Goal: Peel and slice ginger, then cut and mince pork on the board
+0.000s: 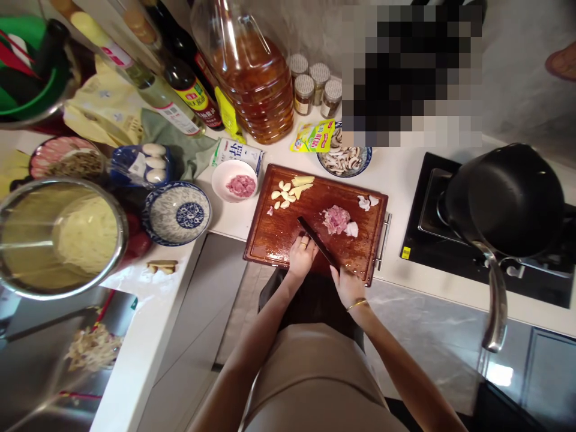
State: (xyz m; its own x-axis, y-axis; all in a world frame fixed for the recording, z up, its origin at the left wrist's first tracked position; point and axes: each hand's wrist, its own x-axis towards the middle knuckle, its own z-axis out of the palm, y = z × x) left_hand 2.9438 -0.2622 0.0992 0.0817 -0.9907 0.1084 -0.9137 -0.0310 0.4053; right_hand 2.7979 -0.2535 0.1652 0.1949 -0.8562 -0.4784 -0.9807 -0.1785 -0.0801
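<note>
My right hand (350,287) is closed round the handle of a dark knife (317,243), its blade slanting up and left over the brown cutting board (265,234). Beside the blade, near the board's front edge, my left hand (302,255) has its fingers bent and together; what they hold, if anything, is hidden. Chopped pink meat (336,219) lies beyond the knife, with a pale piece (351,229) against it. Garlic cloves (282,193) and pale yellow slices (301,185) sit at the back left of the board, small whitish scraps (368,203) at the back right.
Behind the board are a bowl of meat (240,185), a bowl of sliced mushrooms (344,161) and a large oil bottle (258,90). A black pan (513,198) is on the stove at right, its handle jutting forward. Left are a patterned bowl (177,213) and steel bowl (27,240).
</note>
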